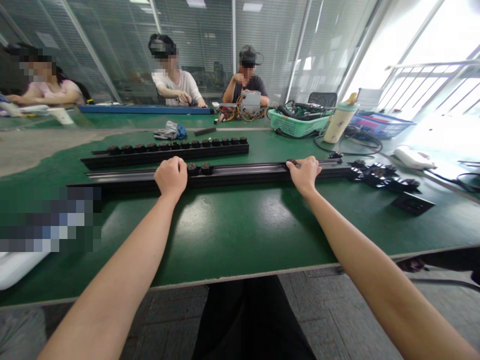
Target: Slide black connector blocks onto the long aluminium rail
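Observation:
A long black rail with an open channel lies across the green table in front of me. My left hand is closed over it toward the left; its fingertips are hidden behind the rail. Just right of that hand, two small black socket-like modules sit in the channel. Farther right, my right hand is closed on another small black module at the channel, thumb on the near side. Most of that module is covered by the fingers.
Behind lies a second black rail lined with several modules. Loose black modules are at right, near a green basket, a cup and cables. Several people sit opposite. A white-edged object is at left.

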{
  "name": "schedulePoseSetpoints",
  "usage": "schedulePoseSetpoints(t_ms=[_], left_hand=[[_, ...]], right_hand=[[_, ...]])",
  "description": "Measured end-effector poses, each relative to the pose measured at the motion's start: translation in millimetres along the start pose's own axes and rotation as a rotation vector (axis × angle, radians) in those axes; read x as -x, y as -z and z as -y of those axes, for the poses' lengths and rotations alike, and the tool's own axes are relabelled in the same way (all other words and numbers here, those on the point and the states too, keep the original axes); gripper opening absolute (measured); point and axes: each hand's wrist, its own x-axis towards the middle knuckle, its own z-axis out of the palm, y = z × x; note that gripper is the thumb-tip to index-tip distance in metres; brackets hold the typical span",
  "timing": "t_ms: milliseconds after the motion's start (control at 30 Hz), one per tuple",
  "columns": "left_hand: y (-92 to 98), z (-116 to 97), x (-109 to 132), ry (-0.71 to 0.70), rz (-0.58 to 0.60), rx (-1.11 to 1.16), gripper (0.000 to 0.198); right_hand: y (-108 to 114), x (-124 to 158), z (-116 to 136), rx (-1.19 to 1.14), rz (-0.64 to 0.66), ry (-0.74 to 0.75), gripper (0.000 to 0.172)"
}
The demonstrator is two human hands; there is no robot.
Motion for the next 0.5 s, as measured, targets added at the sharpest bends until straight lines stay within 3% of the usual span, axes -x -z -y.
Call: schedulePoseSetpoints(t_ms=[500], left_hand=[[3.9, -2.0, 0.9, 0.01, 0.024, -0.002, 0.041]], right_hand=[[3.3, -1.2, -0.3, 0.002, 0.001, -0.033, 0.028]])
